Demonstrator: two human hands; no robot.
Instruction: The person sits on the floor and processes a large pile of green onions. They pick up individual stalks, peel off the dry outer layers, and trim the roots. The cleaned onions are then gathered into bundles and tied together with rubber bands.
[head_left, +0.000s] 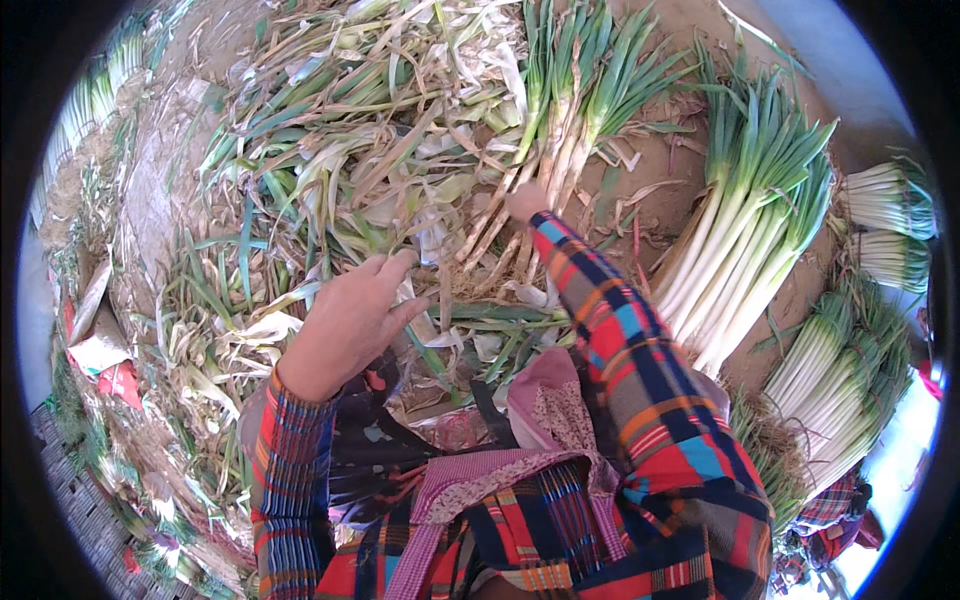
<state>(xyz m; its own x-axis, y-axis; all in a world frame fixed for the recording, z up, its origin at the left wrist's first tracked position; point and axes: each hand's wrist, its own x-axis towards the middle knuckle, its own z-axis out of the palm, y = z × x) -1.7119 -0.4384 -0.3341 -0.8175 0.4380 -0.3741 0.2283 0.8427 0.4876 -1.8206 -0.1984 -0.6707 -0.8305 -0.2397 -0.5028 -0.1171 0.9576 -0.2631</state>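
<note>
My right hand (527, 202) reaches across to a loose bunch of untrimmed long green onions (564, 154), with brown, dry outer skins and roots towards me. It touches the stalks, but its fingers are hidden, so the grip does not show. My left hand (360, 322) hovers over stripped leaves (352, 172), thumb apart from the fingers, with nothing plainly held. To the right of my right forearm lies a pile of cleaned long green onions (739, 247), white stems towards me and green tops away.
Bundled green onions (825, 375) lie at the right, with smaller bundles (889, 199) beyond. More bundles (90, 101) line the far left. A torn red and white package (105, 356) rests on the littered ground at left. Part of another person (832, 517) shows at lower right.
</note>
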